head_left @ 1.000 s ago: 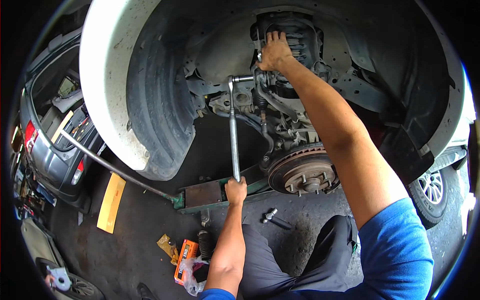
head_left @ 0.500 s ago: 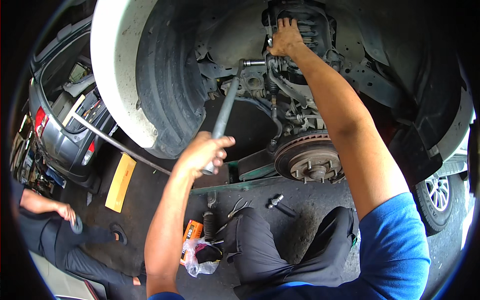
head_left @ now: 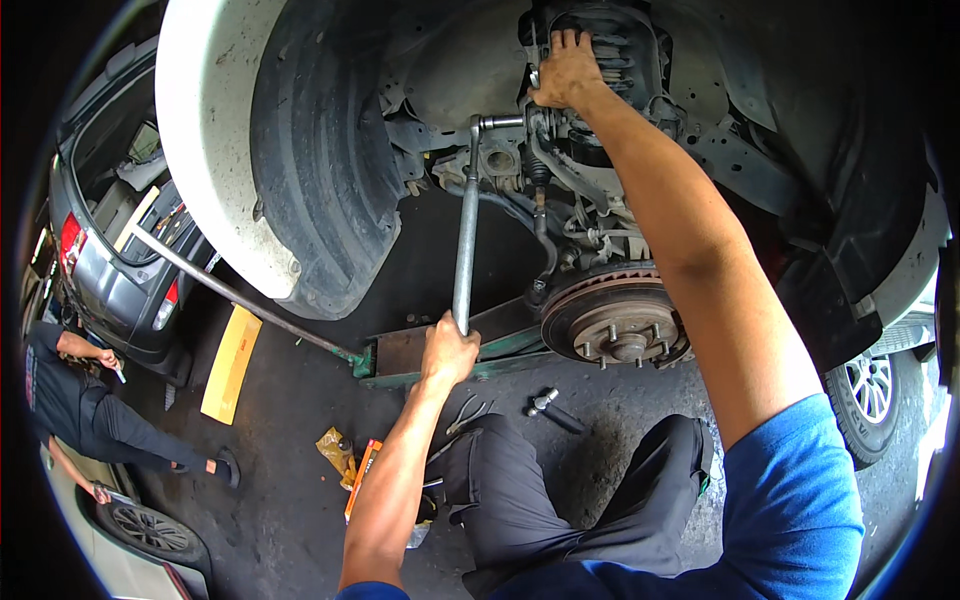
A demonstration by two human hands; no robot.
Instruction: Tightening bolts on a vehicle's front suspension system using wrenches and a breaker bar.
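My left hand [head_left: 450,350] is closed around the lower end of a long steel pipe [head_left: 465,258]. The pipe extends a ratchet [head_left: 474,140] whose socket [head_left: 500,122] meets the suspension below a coil spring [head_left: 612,65]. My right hand [head_left: 565,75] is up against that spring, fingers spread, beside a small silver metal piece [head_left: 535,78] that is partly hidden by it. Below my right forearm is a bare brake disc and hub [head_left: 600,325] with studs. A white fender [head_left: 205,150] and black wheel-well liner [head_left: 320,170] arch around the work.
A green floor jack [head_left: 405,355] with a long handle lies beneath. Pliers [head_left: 466,412], a hammer [head_left: 548,405] and an orange box [head_left: 365,468] lie near my knees. At left are a yellow board [head_left: 230,365], a grey car [head_left: 115,280] and co-workers [head_left: 110,410]; at right, a wheel [head_left: 865,395].
Half a second ago my left hand and the pipe were angled farther left; now they have swung back nearer upright. Co-workers have come into view at lower left. My right hand stays at the spring.
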